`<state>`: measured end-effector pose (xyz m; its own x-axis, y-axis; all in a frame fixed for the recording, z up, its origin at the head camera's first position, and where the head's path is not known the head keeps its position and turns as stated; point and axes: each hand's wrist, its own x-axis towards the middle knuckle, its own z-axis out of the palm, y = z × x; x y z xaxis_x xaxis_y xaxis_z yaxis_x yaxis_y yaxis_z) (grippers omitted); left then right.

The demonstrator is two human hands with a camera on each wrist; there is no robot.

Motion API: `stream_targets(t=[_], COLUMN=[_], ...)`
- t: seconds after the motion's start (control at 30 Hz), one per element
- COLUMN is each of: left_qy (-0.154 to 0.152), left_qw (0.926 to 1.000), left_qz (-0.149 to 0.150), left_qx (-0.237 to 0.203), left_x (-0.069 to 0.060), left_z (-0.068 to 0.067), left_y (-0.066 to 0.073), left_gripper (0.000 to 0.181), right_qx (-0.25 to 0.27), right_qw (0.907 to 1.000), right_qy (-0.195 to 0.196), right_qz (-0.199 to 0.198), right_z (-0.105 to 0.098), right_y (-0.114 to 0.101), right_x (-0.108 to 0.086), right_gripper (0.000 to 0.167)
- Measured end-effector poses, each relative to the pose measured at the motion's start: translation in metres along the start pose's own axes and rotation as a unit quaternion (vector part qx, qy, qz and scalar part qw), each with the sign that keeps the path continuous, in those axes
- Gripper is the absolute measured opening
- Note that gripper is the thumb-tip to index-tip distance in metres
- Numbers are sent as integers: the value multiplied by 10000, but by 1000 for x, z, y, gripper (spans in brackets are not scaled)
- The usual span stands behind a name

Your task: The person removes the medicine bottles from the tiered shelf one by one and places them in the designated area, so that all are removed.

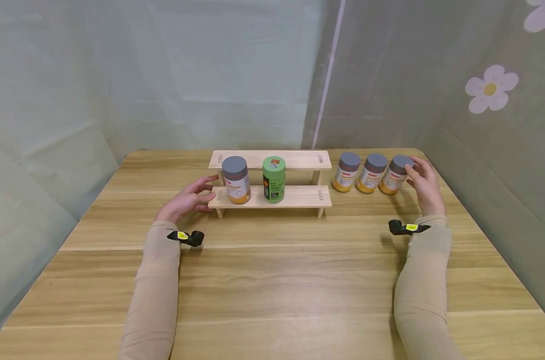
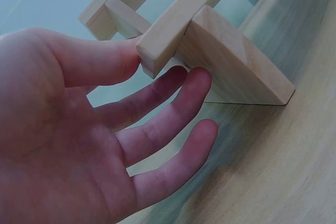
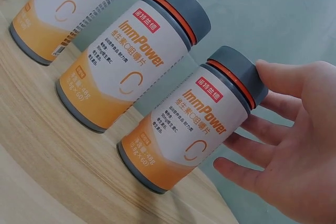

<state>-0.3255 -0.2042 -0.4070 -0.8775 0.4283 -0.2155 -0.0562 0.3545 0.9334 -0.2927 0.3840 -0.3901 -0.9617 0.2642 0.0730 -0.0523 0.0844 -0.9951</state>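
R grip pinches lid of end bottle, upper right; prob. light, stiff, slick; mid-body hold likely surer. L grip spread at rack.

Two long beige sleeves each bear a small black camera with a yellow label.

Lower shelf: touching left hand, to its right
Upper shelf: behind lower shelf
Near jar: on lower shelf, nearer left hand
Far jar: on lower shelf, farther right
End jar: in right hand
2 other jars: just left of right hand
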Motion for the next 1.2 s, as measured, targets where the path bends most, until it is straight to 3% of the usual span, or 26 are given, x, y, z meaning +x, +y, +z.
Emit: stream_targets(t=[0.23,0.5,1.0,1.2], left_qy=[1,-36,-40,-45], left_qw=[10000,10000,9999,9999], left_qz=[-11,-32,-28,-51], left_qx=[-16,-49,-92,-96], left_x=[0,0,-2,-3], left_z=[0,0,1,1], left_y=[0,-2,2,3], left_gripper=[65,64,65,65], right_qx=[186,882,322,116], right_qw=[9997,9948,9994,9998], right_qy=[-157,-479,-116,-43], right_qz=[-100,-145,-97,-159], right_z=[-2,-2,-2,0], right_y=[0,-1,-16,-25], right_x=[-1,-5,-6,-10], right_gripper=[47,42,34,39])
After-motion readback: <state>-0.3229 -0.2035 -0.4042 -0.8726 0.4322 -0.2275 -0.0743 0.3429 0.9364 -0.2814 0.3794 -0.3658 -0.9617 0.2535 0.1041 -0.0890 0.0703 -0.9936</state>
